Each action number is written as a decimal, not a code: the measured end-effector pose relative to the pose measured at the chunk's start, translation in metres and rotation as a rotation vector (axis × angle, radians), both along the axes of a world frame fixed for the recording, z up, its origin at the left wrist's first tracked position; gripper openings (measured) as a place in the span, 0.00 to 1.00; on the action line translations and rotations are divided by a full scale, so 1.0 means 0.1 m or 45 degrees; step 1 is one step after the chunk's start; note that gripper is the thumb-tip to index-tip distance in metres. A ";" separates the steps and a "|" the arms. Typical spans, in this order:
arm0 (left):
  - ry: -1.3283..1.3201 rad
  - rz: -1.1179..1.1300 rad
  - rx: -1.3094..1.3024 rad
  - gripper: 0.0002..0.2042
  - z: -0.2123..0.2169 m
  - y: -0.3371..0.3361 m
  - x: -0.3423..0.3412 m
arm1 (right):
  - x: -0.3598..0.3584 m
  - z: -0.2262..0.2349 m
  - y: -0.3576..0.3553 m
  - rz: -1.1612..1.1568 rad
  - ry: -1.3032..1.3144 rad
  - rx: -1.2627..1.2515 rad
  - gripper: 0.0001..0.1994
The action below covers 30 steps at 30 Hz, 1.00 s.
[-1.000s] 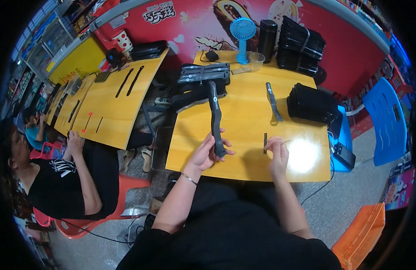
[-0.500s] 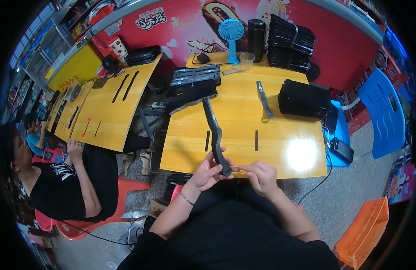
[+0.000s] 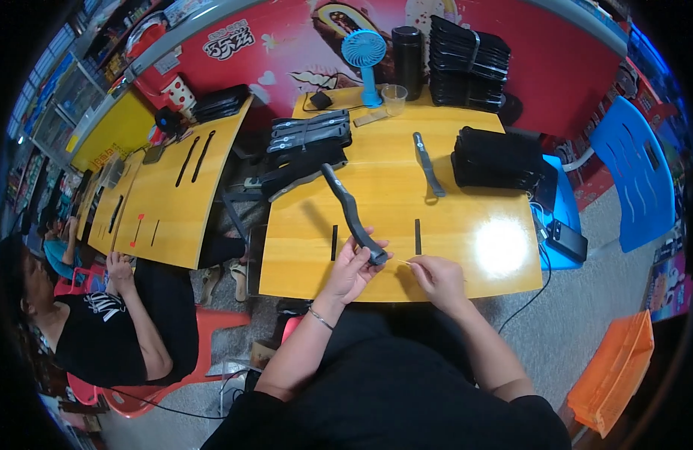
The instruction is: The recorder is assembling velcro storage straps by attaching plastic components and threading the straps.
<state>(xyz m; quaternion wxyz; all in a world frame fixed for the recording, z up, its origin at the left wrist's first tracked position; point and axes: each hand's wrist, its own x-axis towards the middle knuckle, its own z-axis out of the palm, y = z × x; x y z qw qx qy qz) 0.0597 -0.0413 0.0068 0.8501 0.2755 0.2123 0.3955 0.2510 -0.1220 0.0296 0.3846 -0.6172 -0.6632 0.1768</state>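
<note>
A long, curved dark-grey strap-like piece [image 3: 352,214] rises off the yellow wooden table [image 3: 466,225], its near end gripped in the person's left hand [image 3: 352,268], fingers curled around it. The right hand [image 3: 436,276] sits just beside it, fingertips pinched on a thin pale sliver [image 3: 401,261] pointing at the piece's lower end. Two short dark strips [image 3: 334,242] lie flat on either side.

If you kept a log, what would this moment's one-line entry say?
left hand: holds long dark curved strap by lower end | right hand: pinches thin pale stick at strap's end | surface: yellow table
</note>
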 end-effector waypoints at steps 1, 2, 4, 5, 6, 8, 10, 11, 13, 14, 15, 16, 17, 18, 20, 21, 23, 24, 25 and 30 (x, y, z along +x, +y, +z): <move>0.000 -0.009 -0.006 0.26 -0.02 0.00 -0.01 | 0.00 0.01 0.00 -0.009 0.000 -0.006 0.07; -0.024 0.008 -0.021 0.25 -0.01 -0.01 -0.02 | 0.01 0.03 0.00 -0.016 0.006 -0.022 0.07; -0.048 0.024 -0.040 0.23 -0.03 -0.01 -0.04 | 0.00 0.03 0.01 -0.024 0.013 -0.042 0.07; -0.077 0.010 -0.040 0.24 -0.03 -0.01 -0.05 | 0.00 0.02 0.02 -0.025 0.004 -0.011 0.07; -0.106 -0.003 -0.040 0.24 -0.04 -0.01 -0.06 | 0.00 0.01 0.02 -0.025 -0.006 0.020 0.07; -0.116 0.025 -0.042 0.25 -0.06 -0.01 -0.05 | -0.01 0.02 0.03 -0.015 -0.015 -0.004 0.08; -0.127 0.053 -0.043 0.25 -0.08 -0.01 -0.05 | 0.00 0.02 0.03 -0.005 -0.025 -0.028 0.08; -0.131 0.055 -0.041 0.25 -0.08 -0.01 -0.04 | 0.00 0.01 0.03 -0.003 -0.036 -0.042 0.08; -0.135 0.057 -0.038 0.26 -0.08 -0.01 -0.04 | 0.00 0.02 0.03 -0.001 -0.048 -0.055 0.08; -0.128 0.047 -0.037 0.26 -0.07 -0.01 -0.05 | 0.00 0.02 0.03 -0.003 -0.058 -0.058 0.07; -0.120 0.037 -0.037 0.26 -0.06 -0.01 -0.05 | 0.00 0.02 0.03 -0.006 -0.069 -0.060 0.07; -0.121 0.035 -0.035 0.26 -0.05 -0.01 -0.04 | 0.00 0.02 0.03 -0.008 -0.070 -0.059 0.07; -0.119 0.045 -0.050 0.26 -0.04 -0.02 -0.04 | 0.00 0.00 0.03 -0.012 -0.075 -0.049 0.07; -0.117 0.054 -0.065 0.26 -0.03 -0.02 -0.04 | -0.01 0.00 0.03 -0.016 -0.080 -0.040 0.07; -0.131 0.056 -0.078 0.26 -0.01 -0.02 -0.03 | -0.01 0.02 0.03 -0.013 -0.079 -0.051 0.07; -0.143 0.061 -0.093 0.26 -0.01 -0.02 -0.03 | -0.01 0.03 0.03 -0.009 -0.078 -0.064 0.07; -0.147 0.051 -0.099 0.27 -0.01 -0.02 -0.04 | -0.01 0.03 0.03 -0.007 -0.086 -0.056 0.07; -0.150 0.042 -0.106 0.27 -0.01 -0.01 -0.04 | -0.01 0.03 0.03 -0.004 -0.093 -0.049 0.07; -0.151 0.041 -0.106 0.27 -0.01 -0.01 -0.04 | -0.01 0.04 0.03 -0.004 -0.093 -0.049 0.07; -0.176 0.028 -0.083 0.27 -0.03 0.00 -0.04 | -0.01 0.04 0.03 -0.003 -0.081 -0.038 0.07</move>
